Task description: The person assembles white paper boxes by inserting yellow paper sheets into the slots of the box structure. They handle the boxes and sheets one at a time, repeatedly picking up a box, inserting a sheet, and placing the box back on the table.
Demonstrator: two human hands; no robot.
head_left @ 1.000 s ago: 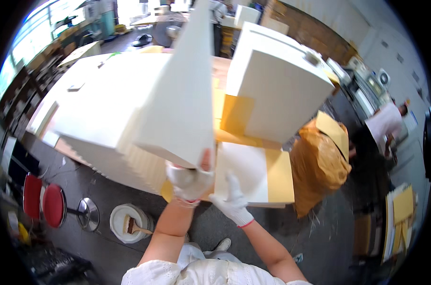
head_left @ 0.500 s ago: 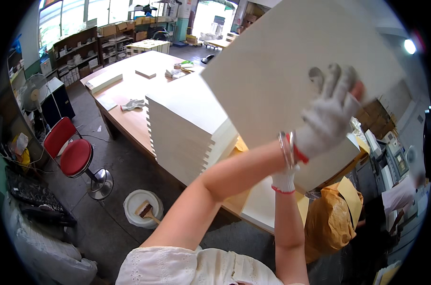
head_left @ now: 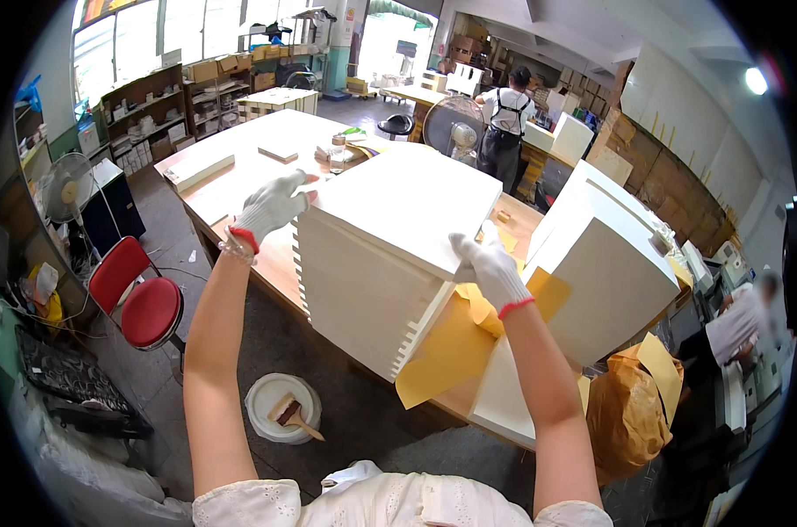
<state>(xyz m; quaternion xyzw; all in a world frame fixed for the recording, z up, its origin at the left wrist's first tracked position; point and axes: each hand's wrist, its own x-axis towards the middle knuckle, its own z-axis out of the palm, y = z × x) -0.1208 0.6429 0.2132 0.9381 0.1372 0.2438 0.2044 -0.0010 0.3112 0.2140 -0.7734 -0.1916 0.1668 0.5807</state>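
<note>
A flat white panel (head_left: 407,198) lies over the top of a white box (head_left: 363,294) with finger-jointed corner edges, which stands on the wooden table. Both of my hands wear white knit gloves with red cuffs. At the panel's left corner is my left hand (head_left: 275,211), open, its fingers spread; whether they touch the panel is hard to tell. My right hand (head_left: 492,266) grips the panel at its near right corner. Yellow paper sheets (head_left: 451,351) stick out beside the box, below my right hand.
Another white box (head_left: 605,272) stands to the right on the table (head_left: 262,189). A brown paper bag (head_left: 631,413), a lidded tub with a brush (head_left: 282,408) and a red stool (head_left: 150,309) surround the table. Two people (head_left: 504,123) (head_left: 739,321) are farther off.
The white panel came down from its raised, tilted position onto the white box. My left hand moved left to the panel's left corner; my right hand now shows at its near right corner.
</note>
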